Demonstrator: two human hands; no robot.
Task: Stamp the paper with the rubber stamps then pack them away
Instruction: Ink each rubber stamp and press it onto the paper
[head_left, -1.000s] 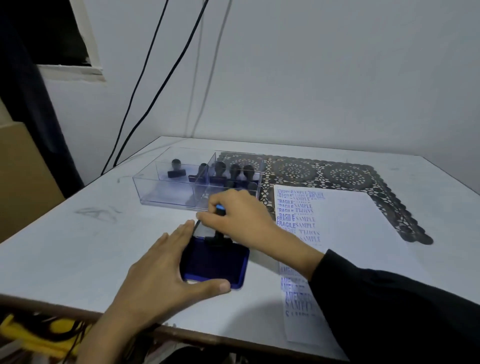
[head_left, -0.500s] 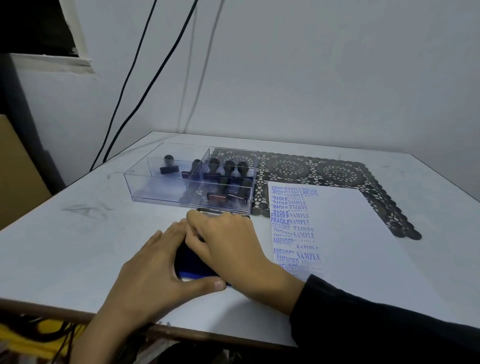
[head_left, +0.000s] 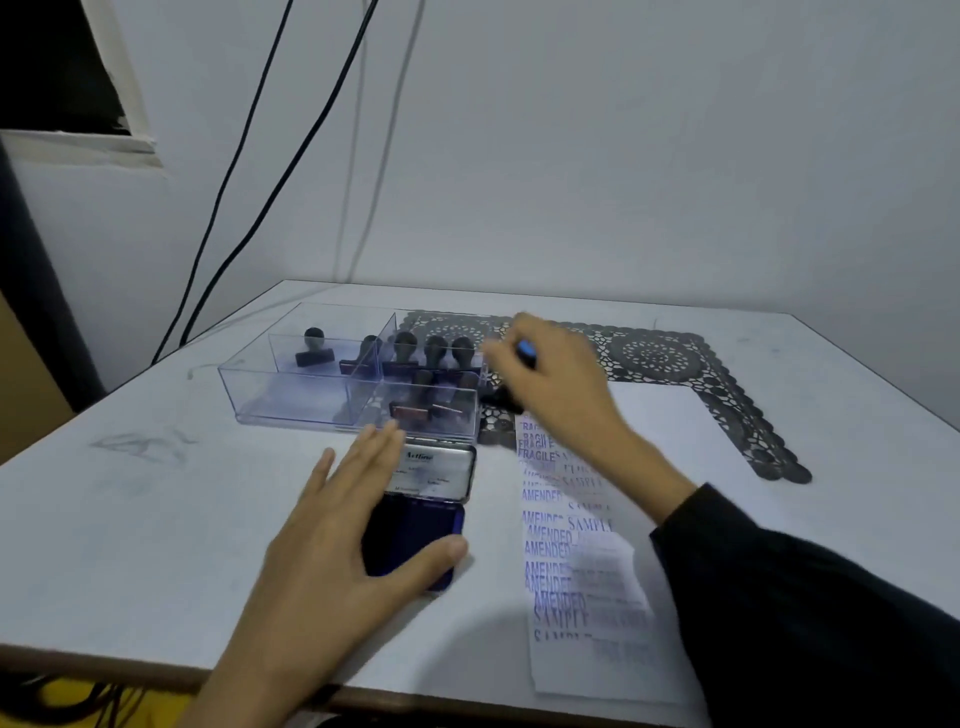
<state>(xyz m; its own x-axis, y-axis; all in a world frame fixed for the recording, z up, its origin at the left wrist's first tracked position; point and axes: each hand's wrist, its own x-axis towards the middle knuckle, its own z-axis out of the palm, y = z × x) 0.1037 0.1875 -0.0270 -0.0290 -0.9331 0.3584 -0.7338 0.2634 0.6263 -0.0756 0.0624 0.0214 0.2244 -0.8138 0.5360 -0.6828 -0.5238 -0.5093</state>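
My right hand (head_left: 556, 384) grips a rubber stamp (head_left: 506, 397) with a blue-tipped handle, its base just above the top left corner of the white paper (head_left: 665, 467). Rows of blue stamped words run down the paper's left side. With straight fingers and thumb, my left hand (head_left: 337, 535) steadies the open blue ink pad (head_left: 415, 525), whose metal lid lies flat behind it. A clear plastic organiser box (head_left: 291, 400) farther back holds several dark-handled stamps (head_left: 434, 351).
A black lace mat (head_left: 660, 358) lies under the paper's far edge and runs to the right. Two black cables hang down the wall at the left. The table's front edge is close to my arms.
My right hand has lifted the stamp off the ink pad and carried it up and to the right, over the top of the paper. My left hand stays at the ink pad.
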